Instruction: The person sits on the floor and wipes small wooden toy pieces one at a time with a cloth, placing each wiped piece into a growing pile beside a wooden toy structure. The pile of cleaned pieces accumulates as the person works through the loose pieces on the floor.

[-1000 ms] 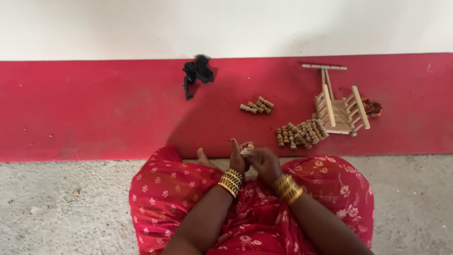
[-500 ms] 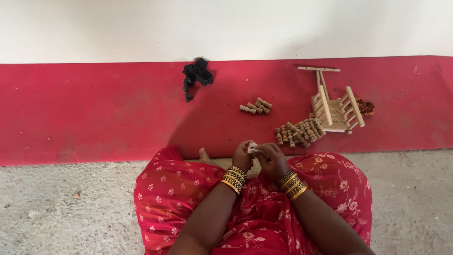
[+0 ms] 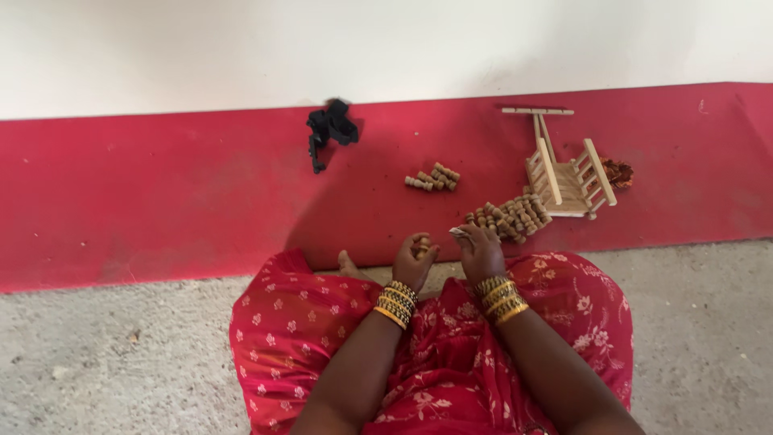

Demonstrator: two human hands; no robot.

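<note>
so the hands are being pulled apart now, they were pressed together a moment ago. a small wooden peg [image 3: 422,244] is being curled in the left hand [image 3: 414,262], something pale is being pinched by the right hand [image 3: 480,252], peg pile [image 3: 509,217] just beyond it.

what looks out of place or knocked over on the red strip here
The small wooden frame toy lies tipped on its side by the bigger peg pile. A black crumpled thing sits alone near the wall. The left hand holds a peg.
</note>
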